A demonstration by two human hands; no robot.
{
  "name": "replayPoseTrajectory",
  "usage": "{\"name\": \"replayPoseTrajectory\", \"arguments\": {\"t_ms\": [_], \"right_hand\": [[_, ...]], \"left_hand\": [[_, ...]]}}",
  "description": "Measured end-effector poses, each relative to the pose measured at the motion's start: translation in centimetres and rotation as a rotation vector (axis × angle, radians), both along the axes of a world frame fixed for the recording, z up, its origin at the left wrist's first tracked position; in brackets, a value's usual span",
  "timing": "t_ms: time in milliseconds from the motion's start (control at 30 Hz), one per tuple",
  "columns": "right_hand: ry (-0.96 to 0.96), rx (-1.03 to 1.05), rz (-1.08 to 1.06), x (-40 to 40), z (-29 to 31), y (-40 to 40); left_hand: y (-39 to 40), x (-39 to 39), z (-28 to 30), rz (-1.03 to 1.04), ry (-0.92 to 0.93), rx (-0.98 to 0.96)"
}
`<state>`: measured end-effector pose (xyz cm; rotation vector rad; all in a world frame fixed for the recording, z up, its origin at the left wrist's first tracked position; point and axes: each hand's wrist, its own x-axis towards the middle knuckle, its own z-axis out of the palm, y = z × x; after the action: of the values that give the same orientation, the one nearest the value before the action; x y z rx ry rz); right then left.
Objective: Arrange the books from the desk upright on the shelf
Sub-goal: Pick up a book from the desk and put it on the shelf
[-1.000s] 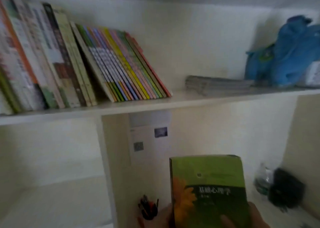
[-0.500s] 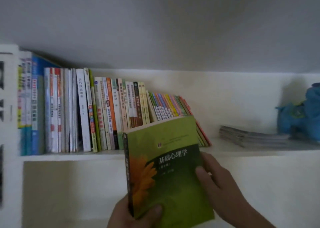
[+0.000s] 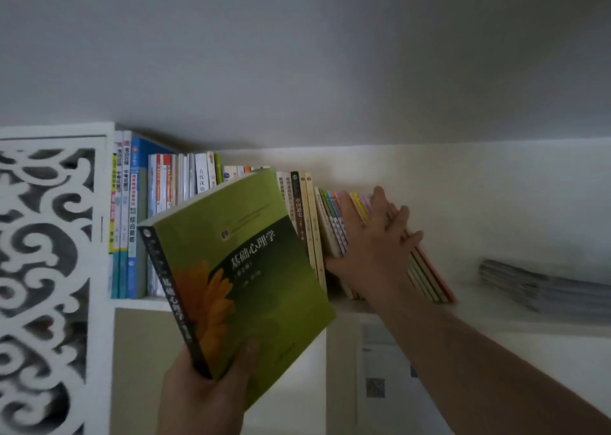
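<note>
A thick green book (image 3: 251,269) with an orange flower on its cover is tilted in front of the white shelf (image 3: 489,315). My left hand (image 3: 208,395) grips it by the lower spine corner, thumb on the cover. A row of upright books (image 3: 158,223) fills the shelf's left part. At its right end several thin colourful books (image 3: 426,276) lean to the left. My right hand (image 3: 377,253) lies flat against those leaning books, fingers straight and spread, with the thumb low near the tan books (image 3: 312,236).
A white carved fretwork panel (image 3: 46,269) closes the shelf on the left. A flat stack of grey booklets (image 3: 535,286) lies on the shelf to the right. Below the shelf a white wall carries a paper notice (image 3: 377,368).
My right hand left the green book and reached up to press on the leaning thin books. The left hand alone now holds the green book, raised higher and tilted. The view has tipped upward.
</note>
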<state>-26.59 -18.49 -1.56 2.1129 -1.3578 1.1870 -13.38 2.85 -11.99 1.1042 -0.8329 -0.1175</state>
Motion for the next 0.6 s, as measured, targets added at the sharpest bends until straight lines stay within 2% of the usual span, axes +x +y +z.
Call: {"name": "replayPoseTrajectory", "arguments": {"t_ms": [267, 600], "right_hand": [[-0.021, -0.189, -0.028, -2.6, 0.2, -2.5], [-0.048, -0.217, -0.028, -9.1, 0.0, -3.6]], "left_hand": [[-4.2, -4.3, 2.5, 0.047, -0.226, -0.148], [-12.7, -11.2, 6.1, 0.036, -0.438, -0.24]]}}
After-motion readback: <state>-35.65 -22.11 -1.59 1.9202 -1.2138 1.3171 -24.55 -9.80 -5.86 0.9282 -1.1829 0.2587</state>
